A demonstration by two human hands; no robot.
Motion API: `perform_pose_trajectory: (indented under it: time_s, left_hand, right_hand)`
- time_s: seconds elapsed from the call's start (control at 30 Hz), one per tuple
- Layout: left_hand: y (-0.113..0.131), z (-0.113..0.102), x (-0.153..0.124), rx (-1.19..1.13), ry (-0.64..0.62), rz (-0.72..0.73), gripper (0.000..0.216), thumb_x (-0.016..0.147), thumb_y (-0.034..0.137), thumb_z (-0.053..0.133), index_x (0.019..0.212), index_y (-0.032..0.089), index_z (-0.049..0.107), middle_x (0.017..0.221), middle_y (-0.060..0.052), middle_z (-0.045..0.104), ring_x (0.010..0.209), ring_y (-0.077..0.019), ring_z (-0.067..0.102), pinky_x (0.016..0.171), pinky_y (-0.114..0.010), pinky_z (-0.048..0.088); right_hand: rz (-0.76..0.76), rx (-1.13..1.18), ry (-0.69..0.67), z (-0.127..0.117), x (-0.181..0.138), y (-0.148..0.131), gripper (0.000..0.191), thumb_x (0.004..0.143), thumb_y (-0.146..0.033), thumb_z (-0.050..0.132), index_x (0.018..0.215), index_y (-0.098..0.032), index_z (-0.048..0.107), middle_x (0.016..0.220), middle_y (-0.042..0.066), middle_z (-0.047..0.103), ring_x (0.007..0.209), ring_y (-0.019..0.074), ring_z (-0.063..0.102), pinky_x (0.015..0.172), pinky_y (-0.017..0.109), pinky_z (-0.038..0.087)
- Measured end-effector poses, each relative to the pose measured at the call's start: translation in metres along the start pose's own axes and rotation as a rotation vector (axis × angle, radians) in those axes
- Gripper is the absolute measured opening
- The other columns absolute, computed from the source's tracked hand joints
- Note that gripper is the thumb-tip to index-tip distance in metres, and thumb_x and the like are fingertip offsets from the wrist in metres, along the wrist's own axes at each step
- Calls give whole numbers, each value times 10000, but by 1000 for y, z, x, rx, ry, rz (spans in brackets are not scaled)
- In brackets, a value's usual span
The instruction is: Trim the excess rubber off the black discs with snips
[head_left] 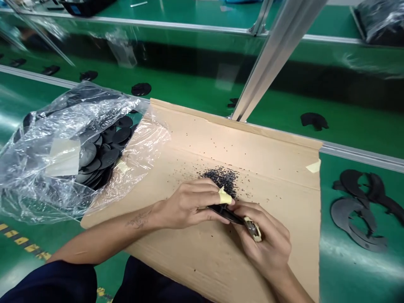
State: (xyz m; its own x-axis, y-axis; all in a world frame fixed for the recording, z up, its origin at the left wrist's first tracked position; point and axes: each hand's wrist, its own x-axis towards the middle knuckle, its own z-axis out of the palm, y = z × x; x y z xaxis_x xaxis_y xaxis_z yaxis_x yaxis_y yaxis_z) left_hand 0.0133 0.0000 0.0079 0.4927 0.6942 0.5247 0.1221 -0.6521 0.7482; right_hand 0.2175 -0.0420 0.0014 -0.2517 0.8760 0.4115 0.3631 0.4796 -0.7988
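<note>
My left hand (pixel 192 204) grips a flat black plastic part (pixel 225 213) between thumb and fingers, above a sheet of cardboard. Yellow tape (pixel 224 197) wraps one of its fingertips. Close against it, my right hand (pixel 268 235) is closed around a small metal hand tool (pixel 253 229) with pale tape on it, which looks like nippers. The tool's tip is hidden where the two hands meet. Just beyond them, a heap of tiny black plastic scraps (pixel 222 176) lies on the cardboard (pixel 189 248).
At left, a clear plastic bag (pixel 38 168) holds many black discs (pixel 105 158). Curved black parts (pixel 355 223) lie on the green bench at right. A slanted metal post (pixel 268 63) rises behind the cardboard. Further black parts (pixel 141 89) lie beyond the metal rail.
</note>
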Motion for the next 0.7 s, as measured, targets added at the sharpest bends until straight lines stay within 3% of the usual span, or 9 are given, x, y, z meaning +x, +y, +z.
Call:
perform_pose_trajectory:
  time_s: [0.27, 0.43, 0.6, 0.7]
  left_hand:
    - [2, 5, -3, 4, 59, -37, 172, 910, 228, 694, 1072, 174, 681, 912, -71, 779, 869, -176, 728, 819, -353, 600]
    - [6, 6, -3, 19, 100, -79, 211, 855, 253, 763, 1038, 171, 697, 855, -56, 776, 770, -159, 708, 729, -318, 588]
    - [6, 7, -3, -3, 75, -84, 195, 933, 265, 667, 1108, 183, 692, 885, -65, 776, 808, -167, 711, 761, -342, 587]
    - [6, 7, -3, 18, 119, -81, 183, 883, 290, 732, 1026, 178, 711, 799, -47, 766, 708, -150, 681, 682, -312, 568]
  right_hand:
    - [7, -8, -19, -1, 3, 2, 224, 841, -39, 629, 966, -226, 632, 918, 59, 713, 831, 184, 705, 732, 306, 585]
    - [11, 3, -7, 0, 2, 1, 218, 851, -42, 614, 974, -221, 642, 920, 65, 724, 848, 196, 715, 728, 317, 593]
    - [-6, -27, 12, -1, 1, 1, 231, 835, -40, 631, 974, -223, 657, 923, 70, 725, 851, 207, 716, 721, 331, 595]
    - [0, -13, 16, 0, 1, 0, 215, 845, -47, 630, 964, -224, 655, 901, 60, 727, 836, 196, 717, 713, 314, 593]
